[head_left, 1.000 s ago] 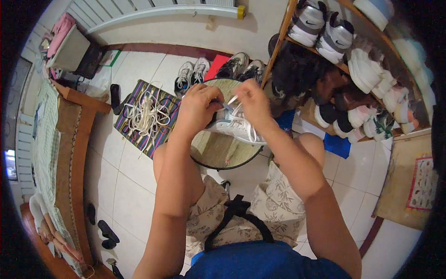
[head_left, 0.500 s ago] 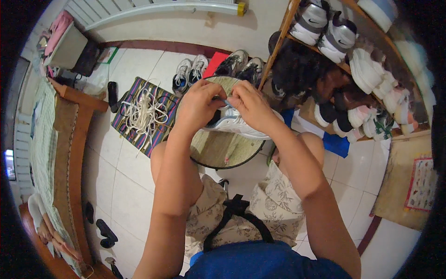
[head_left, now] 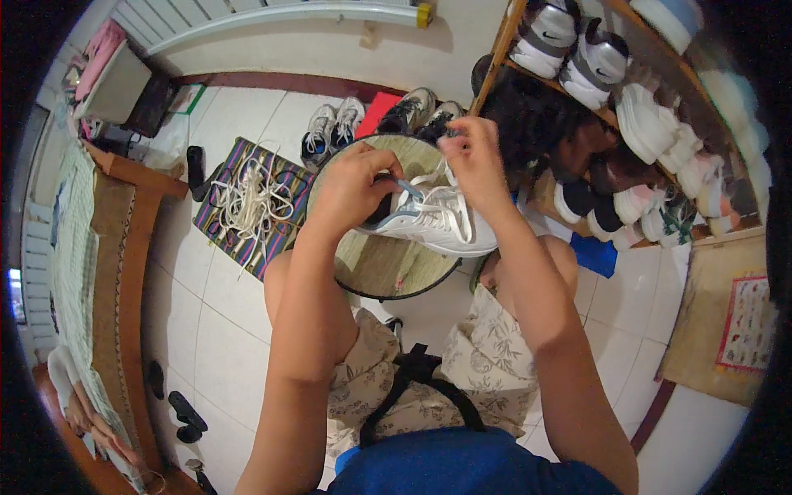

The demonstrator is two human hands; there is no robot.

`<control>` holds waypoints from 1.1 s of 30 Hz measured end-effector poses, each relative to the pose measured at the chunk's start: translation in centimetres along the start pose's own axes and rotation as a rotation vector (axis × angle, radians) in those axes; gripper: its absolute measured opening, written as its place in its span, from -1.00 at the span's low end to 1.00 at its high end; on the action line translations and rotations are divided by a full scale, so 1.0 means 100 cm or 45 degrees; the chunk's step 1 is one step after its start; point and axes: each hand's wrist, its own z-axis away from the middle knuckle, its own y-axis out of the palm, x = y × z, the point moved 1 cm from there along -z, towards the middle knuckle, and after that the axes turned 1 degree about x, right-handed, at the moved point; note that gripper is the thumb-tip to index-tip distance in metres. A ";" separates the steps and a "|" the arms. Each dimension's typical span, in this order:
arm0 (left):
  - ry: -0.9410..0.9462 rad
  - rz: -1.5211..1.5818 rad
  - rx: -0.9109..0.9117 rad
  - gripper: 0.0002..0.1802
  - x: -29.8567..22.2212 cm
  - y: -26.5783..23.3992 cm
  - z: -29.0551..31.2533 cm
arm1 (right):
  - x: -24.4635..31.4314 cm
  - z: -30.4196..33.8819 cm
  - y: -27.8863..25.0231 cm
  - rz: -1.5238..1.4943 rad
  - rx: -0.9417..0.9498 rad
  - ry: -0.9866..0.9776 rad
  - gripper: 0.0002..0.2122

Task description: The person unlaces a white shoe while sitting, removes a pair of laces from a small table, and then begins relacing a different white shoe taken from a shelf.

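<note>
Head view: shows a heap of laces (head_left: 254, 198) on a striped mat (head_left: 216, 233) to the left, sneakers (head_left: 332, 130) beyond the table (head_left: 371, 268), a full rack (head_left: 501, 54) to the right. Has a white shoe (head_left: 441, 237) over the table, toe rightward, heel partly hidden by left hand (head_left: 351, 181). Extends both forearms forward. Pinches the blue tongue (head_left: 409, 189) between left thumb and fingers. Raises right hand (head_left: 478, 161) beside the lacing (head_left: 450, 211), fingers curled; cannot tell whether gripping a lace end.

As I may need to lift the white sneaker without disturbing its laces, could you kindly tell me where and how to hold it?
I'd grip the white sneaker around its heel end, coming from the left: its toe points right, and the loose laces drape over its front.
</note>
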 end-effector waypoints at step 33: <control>0.360 -0.134 -0.104 -0.73 -0.024 -0.002 0.006 | 0.031 0.002 -0.036 -0.903 0.803 0.346 -0.79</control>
